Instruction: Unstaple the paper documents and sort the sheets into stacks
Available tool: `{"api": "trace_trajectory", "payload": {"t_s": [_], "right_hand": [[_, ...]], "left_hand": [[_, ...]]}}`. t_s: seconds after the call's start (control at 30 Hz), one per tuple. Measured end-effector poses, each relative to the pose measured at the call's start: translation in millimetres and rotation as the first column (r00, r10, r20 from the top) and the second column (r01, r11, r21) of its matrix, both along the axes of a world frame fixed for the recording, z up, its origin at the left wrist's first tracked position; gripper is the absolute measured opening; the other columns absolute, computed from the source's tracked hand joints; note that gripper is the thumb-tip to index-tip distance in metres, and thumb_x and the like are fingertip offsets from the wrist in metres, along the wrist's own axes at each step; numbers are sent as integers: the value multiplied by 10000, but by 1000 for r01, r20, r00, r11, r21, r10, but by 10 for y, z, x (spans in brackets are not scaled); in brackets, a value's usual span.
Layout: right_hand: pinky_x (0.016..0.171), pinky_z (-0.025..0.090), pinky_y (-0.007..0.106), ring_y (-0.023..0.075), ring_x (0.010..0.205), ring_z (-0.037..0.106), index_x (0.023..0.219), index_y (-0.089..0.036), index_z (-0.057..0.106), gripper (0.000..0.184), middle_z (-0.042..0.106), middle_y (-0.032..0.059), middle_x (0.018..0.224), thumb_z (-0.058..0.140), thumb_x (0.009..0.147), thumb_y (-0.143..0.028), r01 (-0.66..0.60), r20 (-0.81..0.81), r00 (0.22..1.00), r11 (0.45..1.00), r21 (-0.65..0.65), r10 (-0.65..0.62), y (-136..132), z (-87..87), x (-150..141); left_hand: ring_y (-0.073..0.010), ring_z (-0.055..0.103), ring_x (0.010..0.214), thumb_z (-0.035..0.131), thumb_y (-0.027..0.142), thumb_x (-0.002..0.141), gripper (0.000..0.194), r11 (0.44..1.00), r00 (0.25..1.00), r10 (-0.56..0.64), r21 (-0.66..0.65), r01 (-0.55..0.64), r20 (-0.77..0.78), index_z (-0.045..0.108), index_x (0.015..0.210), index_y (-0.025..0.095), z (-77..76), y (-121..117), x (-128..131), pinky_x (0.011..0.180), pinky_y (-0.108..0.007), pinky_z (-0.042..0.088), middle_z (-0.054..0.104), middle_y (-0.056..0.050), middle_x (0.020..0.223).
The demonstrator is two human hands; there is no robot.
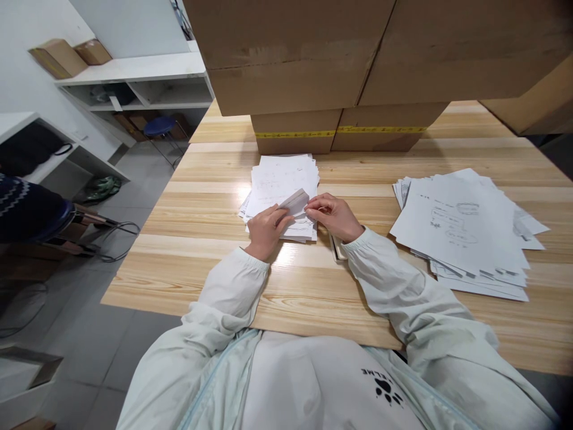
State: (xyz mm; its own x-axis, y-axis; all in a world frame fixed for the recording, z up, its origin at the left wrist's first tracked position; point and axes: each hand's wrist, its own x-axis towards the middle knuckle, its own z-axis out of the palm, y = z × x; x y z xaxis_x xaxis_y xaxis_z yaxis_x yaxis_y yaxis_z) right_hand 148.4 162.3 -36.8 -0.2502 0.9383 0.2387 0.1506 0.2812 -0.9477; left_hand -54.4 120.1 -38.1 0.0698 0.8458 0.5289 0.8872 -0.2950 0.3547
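Observation:
A small stack of white printed sheets [280, 182] lies on the wooden table [201, 203] in front of me. Both hands meet over its near edge. My left hand [265, 230] is closed round a folded piece of paper [295, 201], with the thumb on top. My right hand [333, 215] pinches the right end of the same folded paper with its fingertips. A thin flat object [336, 249], partly hidden, lies on the table under my right wrist.
A larger, loose pile of printed sheets [465, 236] spreads at the right. Big cardboard boxes [313, 60] are stacked at the table's far side. White shelves [134, 83], a blue stool [160, 126] and another person's dark sleeve [27, 206] are at the left.

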Motion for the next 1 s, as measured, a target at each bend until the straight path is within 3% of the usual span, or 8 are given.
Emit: {"api": "trace_trajectory", "payload": {"t_s": [0.33, 0.5, 0.57, 0.63, 0.73, 0.83, 0.9, 1.0], "right_hand": [[780, 515, 342, 185, 848, 630, 792, -193, 741, 149, 659, 58, 901, 685, 768, -329, 22, 46, 999, 1000, 18, -23, 16, -5, 10], [778, 529, 353, 163, 777, 641, 993, -189, 703, 259, 698, 51, 933, 644, 826, -378, 96, 50, 994, 995, -36, -94, -5, 73, 30], [761, 545, 342, 148, 747, 640, 1015, -198, 674, 307, 697, 43, 935, 660, 825, -437, 180, -17, 983, 983, -48, -181, -32, 160, 29], [702, 564, 316, 140, 702, 635, 970, -195, 657, 387, 686, 43, 866, 650, 823, -553, 206, -97, 971, 970, -129, -220, -65, 281, 29], [588, 586, 305, 171, 682, 662, 971, -177, 645, 605, 694, 85, 819, 555, 793, -748, 32, -208, 969, 902, -430, -133, -99, 477, 45], [514, 584, 321, 194, 657, 674, 1105, -180, 615, 733, 716, 96, 841, 518, 756, -817, -140, -278, 960, 786, -602, -41, -113, 604, 81], [451, 534, 275, 157, 564, 625, 1145, -197, 601, 690, 706, 52, 776, 607, 744, -758, -154, -260, 966, 799, -581, -3, -120, 619, 106], [413, 437, 205, 110, 498, 567, 1215, -222, 568, 671, 694, -12, 711, 811, 669, -528, -87, -192, 981, 873, -481, -8, -121, 557, 137]], "left_hand": [[-218, 713, 970, 573, 200, 895, 169, 988, 981, -128, 68, 139, -146, 742, 892, 216, 30, -30, 83, 678, -288, 472, 768, -54, 1045], [-167, 681, 680, 531, 210, 903, 162, 988, 999, 43, 146, -44, 12, 690, 878, 188, 7, 40, 7, 579, -270, 424, 753, -54, 823], [-162, 662, 624, 503, 217, 913, 170, 957, 984, 149, 235, -169, 99, 668, 883, 182, 37, 50, -40, 569, -271, 431, 728, -44, 742], [-169, 676, 640, 494, 213, 915, 171, 918, 983, 154, 353, -180, 101, 654, 860, 184, 95, 13, -52, 607, -279, 473, 714, -43, 704], [-196, 730, 855, 518, 189, 906, 146, 878, 999, 3, 478, 21, -51, 645, 834, 197, 184, -132, 36, 826, -327, 552, 742, -57, 795], [-210, 695, 1102, 526, 167, 908, 134, 856, 961, -160, 454, 249, -226, 631, 831, 198, 209, -311, 201, 1017, -386, 525, 762, -69, 1016], [-225, 657, 1188, 530, 134, 900, 129, 835, 920, -256, 412, 366, -298, 622, 828, 190, 187, -404, 295, 1065, -414, 501, 752, -72, 1102], [-245, 598, 1275, 519, 83, 886, 159, 815, 875, -372, 342, 468, -310, 618, 818, 186, 139, -490, 364, 1129, -463, 445, 730, -67, 1187]]}}
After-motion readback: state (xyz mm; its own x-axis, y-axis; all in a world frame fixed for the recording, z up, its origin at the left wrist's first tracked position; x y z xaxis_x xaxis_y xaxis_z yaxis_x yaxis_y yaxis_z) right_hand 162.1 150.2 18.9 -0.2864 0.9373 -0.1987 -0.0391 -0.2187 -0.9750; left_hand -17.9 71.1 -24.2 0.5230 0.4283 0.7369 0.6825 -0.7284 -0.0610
